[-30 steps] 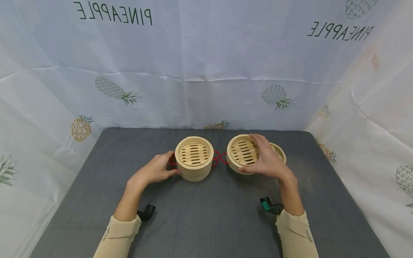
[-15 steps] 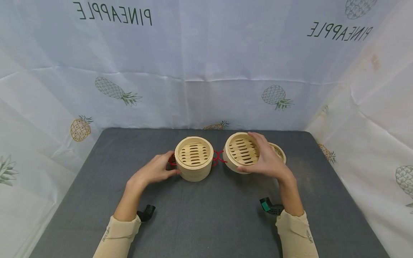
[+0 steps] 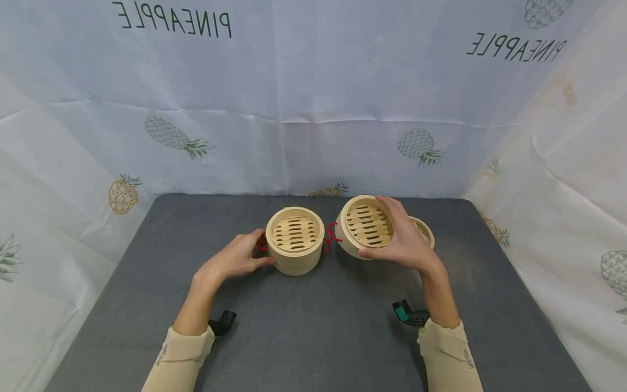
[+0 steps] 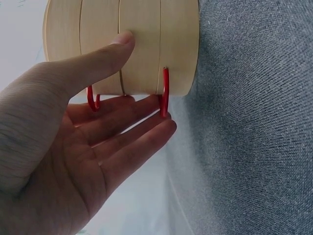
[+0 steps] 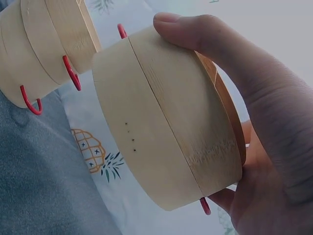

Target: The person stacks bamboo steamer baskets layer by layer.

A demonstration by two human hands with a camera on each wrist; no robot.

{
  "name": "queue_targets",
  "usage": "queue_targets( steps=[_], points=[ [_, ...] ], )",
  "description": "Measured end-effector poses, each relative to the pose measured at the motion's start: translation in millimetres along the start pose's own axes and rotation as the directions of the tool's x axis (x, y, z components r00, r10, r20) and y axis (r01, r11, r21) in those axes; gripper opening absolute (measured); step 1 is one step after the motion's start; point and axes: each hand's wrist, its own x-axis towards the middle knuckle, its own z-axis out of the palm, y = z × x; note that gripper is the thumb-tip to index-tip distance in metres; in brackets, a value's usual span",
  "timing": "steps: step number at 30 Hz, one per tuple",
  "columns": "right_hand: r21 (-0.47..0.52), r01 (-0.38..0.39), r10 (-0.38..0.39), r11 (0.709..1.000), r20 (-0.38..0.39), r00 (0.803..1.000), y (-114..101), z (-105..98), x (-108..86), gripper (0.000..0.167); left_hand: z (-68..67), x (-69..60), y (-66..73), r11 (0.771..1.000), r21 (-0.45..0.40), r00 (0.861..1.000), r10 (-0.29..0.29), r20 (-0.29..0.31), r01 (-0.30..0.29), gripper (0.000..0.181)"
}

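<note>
In the head view the left round bamboo steamer (image 3: pixel 295 234) stands on the dark table, slatted inside, with red loops at its sides. My left hand (image 3: pixel 234 257) is at its left side, thumb on the wall and fingers behind by a red loop (image 4: pixel 165 92). My right hand (image 3: pixel 407 239) grips another bamboo steamer (image 3: pixel 368 223) between thumb and fingers. The right wrist view shows that steamer (image 5: pixel 166 122) tilted, clear of the table, with a seam round its wall. Its left red loop is close to the left steamer's; whether they touch I cannot tell.
A further round bamboo piece (image 3: pixel 425 230) lies on the table (image 3: pixel 313 326) behind my right hand, partly hidden. White cloth (image 3: pixel 303 158) with pineapple prints hangs behind the table and at both sides. Each wrist carries a black device (image 3: pixel 410 313).
The steamer in my right hand has risen and shifted left and back, tilting more toward the left steamer. My left hand and the left steamer have stayed in place.
</note>
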Motion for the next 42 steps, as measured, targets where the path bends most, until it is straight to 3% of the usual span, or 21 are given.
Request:
queue_targets(
  steps=[27,42],
  points=[
    [0.03,0.086,-0.088,0.996,0.04,0.995,-23.7,6.8,21.2,0.128,-1.4,-0.5,-0.2,1.0,-0.005,1.0,-0.008,0.008,0.008,0.064],
    [0.037,0.068,-0.069,0.997,0.033,0.997,-30.0,8.2,25.7,0.129,-0.2,0.2,0.3,1.0,-0.009,1.0,-0.007,0.001,0.007,0.065]
  ],
)
